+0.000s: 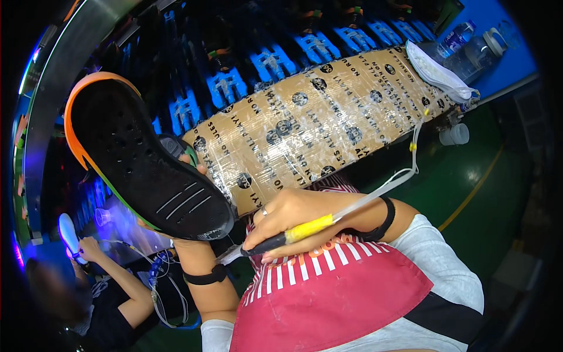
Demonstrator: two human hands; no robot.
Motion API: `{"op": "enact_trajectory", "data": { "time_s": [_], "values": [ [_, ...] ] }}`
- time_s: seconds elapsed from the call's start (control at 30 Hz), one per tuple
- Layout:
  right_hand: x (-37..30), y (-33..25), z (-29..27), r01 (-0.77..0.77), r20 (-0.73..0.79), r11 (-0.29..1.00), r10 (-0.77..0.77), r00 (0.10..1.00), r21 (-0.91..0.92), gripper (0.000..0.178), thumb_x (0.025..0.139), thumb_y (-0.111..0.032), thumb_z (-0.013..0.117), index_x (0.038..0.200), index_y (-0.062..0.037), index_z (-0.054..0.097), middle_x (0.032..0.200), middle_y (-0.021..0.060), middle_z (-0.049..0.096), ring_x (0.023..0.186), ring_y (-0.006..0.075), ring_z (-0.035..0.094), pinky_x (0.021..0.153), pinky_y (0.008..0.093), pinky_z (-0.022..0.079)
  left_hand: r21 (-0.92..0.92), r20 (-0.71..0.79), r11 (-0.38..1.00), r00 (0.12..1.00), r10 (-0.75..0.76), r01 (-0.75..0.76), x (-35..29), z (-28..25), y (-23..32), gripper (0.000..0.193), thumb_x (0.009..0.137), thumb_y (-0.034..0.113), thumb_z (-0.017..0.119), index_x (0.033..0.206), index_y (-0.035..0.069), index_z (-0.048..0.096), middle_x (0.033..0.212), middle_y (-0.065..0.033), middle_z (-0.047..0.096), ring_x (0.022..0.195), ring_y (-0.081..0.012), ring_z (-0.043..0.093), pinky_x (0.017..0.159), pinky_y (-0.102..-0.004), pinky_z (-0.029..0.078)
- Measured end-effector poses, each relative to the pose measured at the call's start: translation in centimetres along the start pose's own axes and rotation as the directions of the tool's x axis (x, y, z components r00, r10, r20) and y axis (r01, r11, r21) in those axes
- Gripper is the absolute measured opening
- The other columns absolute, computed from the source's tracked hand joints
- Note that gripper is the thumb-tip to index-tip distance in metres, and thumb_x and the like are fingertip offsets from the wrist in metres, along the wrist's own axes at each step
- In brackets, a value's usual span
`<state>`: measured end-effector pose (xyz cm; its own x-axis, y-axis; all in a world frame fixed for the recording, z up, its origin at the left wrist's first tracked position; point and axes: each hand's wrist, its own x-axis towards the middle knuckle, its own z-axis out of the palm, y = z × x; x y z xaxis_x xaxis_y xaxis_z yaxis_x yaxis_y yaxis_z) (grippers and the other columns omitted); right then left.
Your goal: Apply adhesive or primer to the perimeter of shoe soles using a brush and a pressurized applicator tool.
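Observation:
A large black shoe sole (138, 146) with an orange and green edge is tilted up at the left, its face with small holes and three pale lines toward me. My left hand (193, 165) grips it from behind, and only some fingertips show past its edge. Near the sole's lower end, my right hand (287, 214) is closed around a brush (311, 227) with a black and yellow handle. The brush's pale tip points down and left, just below the sole and apart from it. A clear tube (384, 186) runs from the handle up to the right.
A cardboard-covered surface (305, 129) wrapped in film lies ahead, with blue racks (272, 61) behind it. White shoe-shaped pieces (437, 73), a bottle (456, 40) and a clear jug (484, 50) are at the far right. Another person's hand (90, 249) works at lower left.

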<state>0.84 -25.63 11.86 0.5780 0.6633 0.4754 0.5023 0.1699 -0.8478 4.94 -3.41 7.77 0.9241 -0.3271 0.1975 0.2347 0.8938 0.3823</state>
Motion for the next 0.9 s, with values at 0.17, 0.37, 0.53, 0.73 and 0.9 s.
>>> {"op": "enact_trajectory", "data": {
  "time_s": [0.17,0.37,0.53,0.73,0.9],
  "values": [
    [-0.1,0.5,0.5,-0.059,-0.121,0.966,0.029,0.992,-0.253,0.026,0.073,-0.014,0.068,0.097,-0.0069,0.062,0.072,0.0088,0.059,0.06,0.0237,0.058,0.053,0.0299,0.046,0.145,-0.028,0.985,0.995,-0.091,0.094,0.5,0.6,0.3,0.095,0.065,0.062,0.062,0.133,0.004,0.028,0.122,-0.0307,0.04,0.104,-0.0467,0.048,0.086,-0.0548,0.043],
    [-0.2,0.0,-0.2,-0.02,0.06,0.981,0.032,0.998,-0.191,0.025,0.076,-0.017,0.066,0.098,-0.0073,0.062,0.07,0.0091,0.057,0.058,0.0245,0.057,0.053,0.0322,0.047,0.269,-0.114,0.948,0.983,-0.143,0.169,1.0,2.0,0.1,0.091,0.069,0.059,0.055,0.132,-0.001,0.027,0.121,-0.0302,0.042,0.097,-0.0449,0.053,0.079,-0.0515,0.048],
    [0.1,0.4,0.2,0.0,0.079,0.964,0.021,0.997,-0.267,0.024,0.074,-0.01,0.062,0.098,-0.0059,0.061,0.065,0.0079,0.053,0.055,0.0247,0.056,0.051,0.0324,0.045,0.288,-0.383,0.911,0.908,-0.172,0.294,1.4,2.5,0.7,0.079,0.076,0.054,0.047,0.127,-0.005,0.034,0.115,-0.0269,0.049,0.093,-0.0377,0.057,0.078,-0.0448,0.05],
    [0.1,-0.4,-0.6,0.007,0.256,0.979,0.047,0.966,-0.205,0.027,0.067,-0.009,0.059,0.094,-0.007,0.061,0.064,0.0096,0.055,0.061,0.0261,0.059,0.053,0.0341,0.047,0.237,-0.7,0.807,0.671,-0.243,0.54,1.8,7.4,0.0,0.046,0.079,0.029,0.048,0.107,-0.006,0.055,0.095,-0.0197,0.062,0.08,-0.0271,0.063,0.076,-0.0346,0.051],
    [-0.2,0.5,0.6,0.02,0.147,0.953,0.026,0.989,-0.302,0.033,0.065,-0.008,0.061,0.098,-0.0053,0.06,0.066,0.0082,0.054,0.059,0.0242,0.057,0.052,0.0334,0.046,0.422,-0.585,0.624,0.723,-0.367,0.658,2.1,7.3,0.3,0.04,0.081,0.024,0.053,0.107,-0.006,0.053,0.105,-0.0187,0.059,0.09,-0.022,0.061,0.082,-0.0278,0.048]
  ]
}}
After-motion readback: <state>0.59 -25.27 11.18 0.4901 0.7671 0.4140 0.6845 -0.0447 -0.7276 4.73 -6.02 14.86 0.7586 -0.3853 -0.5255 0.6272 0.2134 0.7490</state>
